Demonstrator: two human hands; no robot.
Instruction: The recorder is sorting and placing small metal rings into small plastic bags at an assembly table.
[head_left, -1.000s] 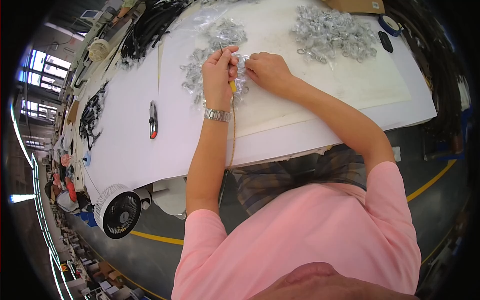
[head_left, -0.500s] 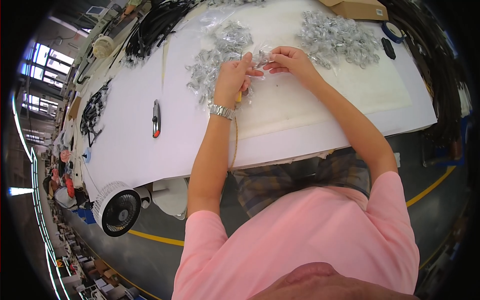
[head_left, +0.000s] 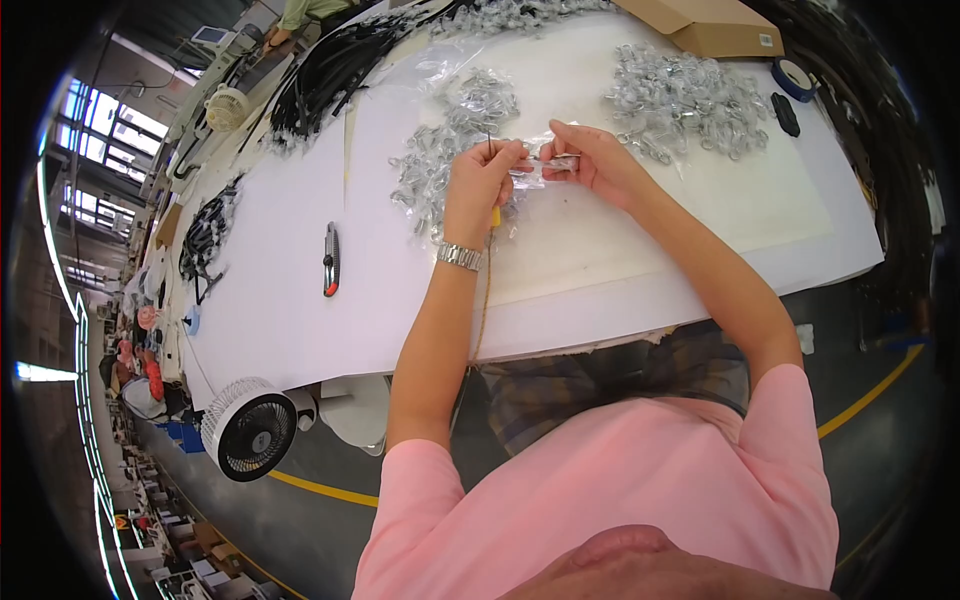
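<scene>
My left hand (head_left: pixel 478 188) and my right hand (head_left: pixel 603 170) are close together over the table, fingers closed. Between them they pinch a small clear plastic bag (head_left: pixel 534 166) with something silvery at its right end; fingers partly hide it. My left hand also holds a thin tool with a yellow handle (head_left: pixel 495 216), its dark narrow tip sticking up above the fingers. A yellowish cord (head_left: pixel 486 290) runs from near the handle to the table's front edge. Just beyond and left of my left hand lies a pile of bagged metal pieces (head_left: pixel 425 165).
A second pile of bagged metal pieces (head_left: pixel 690 100) lies at the right, near a cardboard box (head_left: pixel 735 38), a tape roll (head_left: pixel 793 79) and a black object (head_left: pixel 785 115). Leftward are a box cutter (head_left: pixel 331 260), black straps (head_left: pixel 315 85) and a fan (head_left: pixel 250 430).
The whole view has shifted, so the table sits lower and further right in it. My right hand has come slightly nearer me, and more of the clear bag shows between my fingers.
</scene>
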